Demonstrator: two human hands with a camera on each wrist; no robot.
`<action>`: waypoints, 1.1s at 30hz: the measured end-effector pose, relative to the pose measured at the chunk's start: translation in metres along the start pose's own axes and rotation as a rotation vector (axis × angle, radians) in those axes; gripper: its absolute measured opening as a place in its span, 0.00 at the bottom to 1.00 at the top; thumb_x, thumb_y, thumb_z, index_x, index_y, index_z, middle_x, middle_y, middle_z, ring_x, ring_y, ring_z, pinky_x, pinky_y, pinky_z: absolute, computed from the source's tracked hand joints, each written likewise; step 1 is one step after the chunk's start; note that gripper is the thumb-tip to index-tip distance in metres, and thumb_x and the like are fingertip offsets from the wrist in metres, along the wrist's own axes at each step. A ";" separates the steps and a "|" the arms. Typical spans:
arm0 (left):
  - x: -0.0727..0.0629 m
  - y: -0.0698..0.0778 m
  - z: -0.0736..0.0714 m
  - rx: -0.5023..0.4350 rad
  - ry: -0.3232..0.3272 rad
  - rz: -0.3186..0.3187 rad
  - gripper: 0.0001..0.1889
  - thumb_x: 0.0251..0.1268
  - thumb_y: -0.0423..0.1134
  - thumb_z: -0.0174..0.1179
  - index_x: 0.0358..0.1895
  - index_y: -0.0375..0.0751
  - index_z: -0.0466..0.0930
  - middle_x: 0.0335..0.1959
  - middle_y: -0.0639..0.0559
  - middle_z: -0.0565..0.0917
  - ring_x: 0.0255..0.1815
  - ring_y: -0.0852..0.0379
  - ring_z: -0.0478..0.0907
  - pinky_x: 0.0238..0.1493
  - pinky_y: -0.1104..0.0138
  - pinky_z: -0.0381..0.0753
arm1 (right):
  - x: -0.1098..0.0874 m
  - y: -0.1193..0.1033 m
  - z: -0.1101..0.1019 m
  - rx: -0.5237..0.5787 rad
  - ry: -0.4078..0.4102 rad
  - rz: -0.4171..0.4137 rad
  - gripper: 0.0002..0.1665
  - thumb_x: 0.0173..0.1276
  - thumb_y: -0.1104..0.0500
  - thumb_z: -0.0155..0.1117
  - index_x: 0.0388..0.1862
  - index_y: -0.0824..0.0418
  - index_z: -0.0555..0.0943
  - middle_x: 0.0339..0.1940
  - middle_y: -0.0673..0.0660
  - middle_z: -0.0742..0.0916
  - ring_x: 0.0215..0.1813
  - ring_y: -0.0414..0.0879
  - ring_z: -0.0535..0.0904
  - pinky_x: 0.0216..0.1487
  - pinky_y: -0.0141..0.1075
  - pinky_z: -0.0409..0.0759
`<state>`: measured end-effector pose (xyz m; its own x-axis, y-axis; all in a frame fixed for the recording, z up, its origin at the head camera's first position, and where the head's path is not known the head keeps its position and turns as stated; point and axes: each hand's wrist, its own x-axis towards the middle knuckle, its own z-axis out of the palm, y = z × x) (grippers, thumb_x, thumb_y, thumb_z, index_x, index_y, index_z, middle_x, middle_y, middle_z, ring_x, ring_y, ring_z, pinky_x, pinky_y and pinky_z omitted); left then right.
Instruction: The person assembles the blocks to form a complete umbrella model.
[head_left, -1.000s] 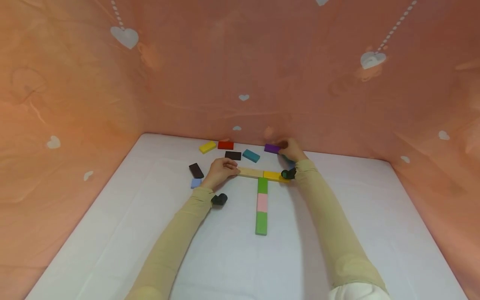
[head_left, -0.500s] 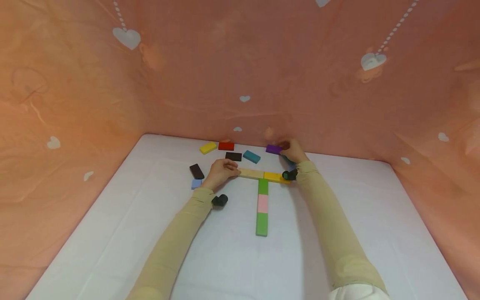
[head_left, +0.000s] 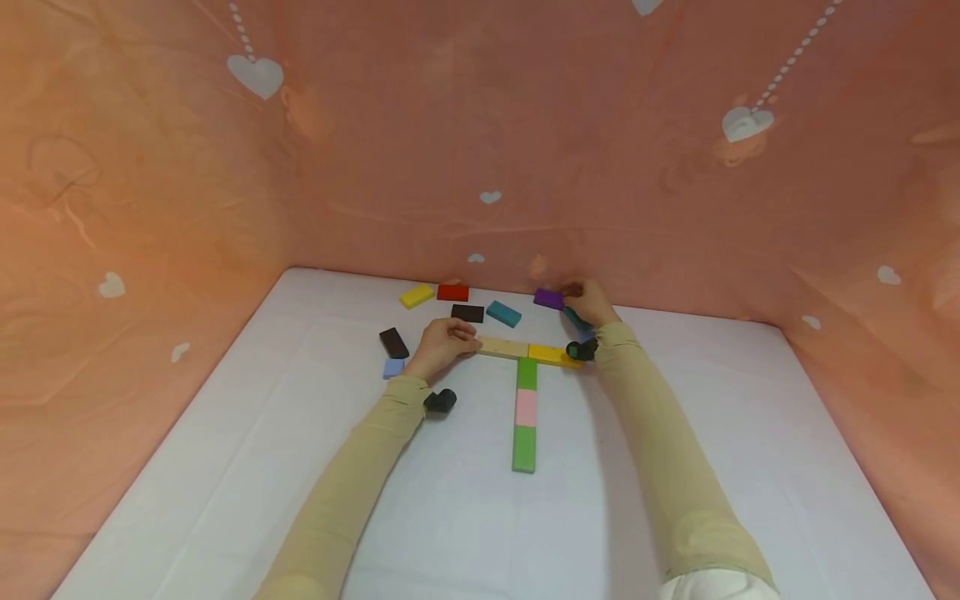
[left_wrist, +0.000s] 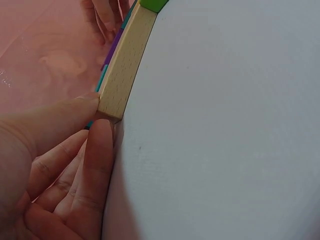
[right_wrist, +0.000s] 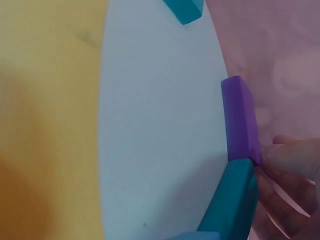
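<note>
My left hand (head_left: 441, 346) pinches the left end of a plain wooden block (head_left: 501, 347), thumb on its far side and index finger at its end. A yellow-orange block (head_left: 549, 355) lies end to end with it. Below their joint runs a column: a green block (head_left: 527, 372), a pink block (head_left: 526, 407) and another green block (head_left: 524, 450). At the back, my right hand (head_left: 592, 302) holds the right end of a purple block (head_left: 548, 298), its thumb against the end in the right wrist view. A dark teal block (right_wrist: 232, 200) touches the purple one beside my fingers.
Toward the back left lie a yellow block (head_left: 416, 296), a red block (head_left: 453, 292), a black block (head_left: 467, 313) and a teal block (head_left: 503, 313). A dark block (head_left: 393, 342) and a light blue block (head_left: 393, 367) sit left of my left hand. Peach-coloured cloth (head_left: 480, 142) walls the table.
My right hand has shifted slightly right, and the purple block has slid a little the same way. My left hand stays at the plain block's end.
</note>
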<state>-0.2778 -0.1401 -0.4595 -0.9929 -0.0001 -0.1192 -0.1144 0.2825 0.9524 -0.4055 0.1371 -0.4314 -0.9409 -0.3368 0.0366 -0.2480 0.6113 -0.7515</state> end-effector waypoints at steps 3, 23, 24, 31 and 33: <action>0.000 -0.001 0.000 0.004 0.000 0.013 0.14 0.56 0.33 0.69 0.45 0.34 0.81 0.37 0.45 0.83 0.37 0.53 0.78 0.41 0.69 0.80 | 0.000 0.000 0.000 0.005 0.003 0.011 0.16 0.68 0.73 0.53 0.54 0.75 0.77 0.53 0.70 0.79 0.56 0.61 0.74 0.61 0.50 0.71; 0.000 -0.001 0.003 0.016 0.007 0.004 0.13 0.56 0.33 0.69 0.45 0.35 0.81 0.36 0.46 0.83 0.35 0.53 0.78 0.40 0.70 0.80 | 0.003 0.008 0.003 0.036 -0.021 0.016 0.18 0.64 0.73 0.60 0.54 0.73 0.77 0.54 0.70 0.80 0.54 0.61 0.74 0.60 0.49 0.72; 0.000 -0.001 0.003 0.016 0.006 0.003 0.13 0.56 0.33 0.69 0.45 0.35 0.81 0.36 0.46 0.82 0.36 0.53 0.78 0.40 0.70 0.80 | 0.002 0.008 0.003 0.036 -0.020 0.017 0.18 0.64 0.73 0.60 0.54 0.73 0.77 0.54 0.70 0.80 0.54 0.61 0.74 0.60 0.49 0.72; -0.001 0.000 0.002 0.001 0.004 0.003 0.13 0.56 0.34 0.69 0.45 0.34 0.80 0.36 0.45 0.82 0.36 0.53 0.78 0.41 0.69 0.80 | 0.002 0.004 0.003 0.031 -0.031 0.039 0.19 0.65 0.74 0.58 0.56 0.72 0.75 0.55 0.69 0.79 0.56 0.61 0.73 0.61 0.49 0.71; 0.000 0.000 0.001 0.000 0.005 0.002 0.14 0.56 0.34 0.69 0.44 0.35 0.81 0.36 0.45 0.82 0.36 0.53 0.78 0.41 0.69 0.80 | 0.002 0.003 0.003 0.028 -0.035 0.044 0.19 0.66 0.73 0.57 0.56 0.72 0.75 0.56 0.69 0.78 0.57 0.61 0.73 0.62 0.49 0.70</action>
<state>-0.2773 -0.1388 -0.4594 -0.9933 -0.0047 -0.1156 -0.1122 0.2822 0.9528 -0.4071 0.1363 -0.4350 -0.9420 -0.3350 -0.0195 -0.1997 0.6063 -0.7698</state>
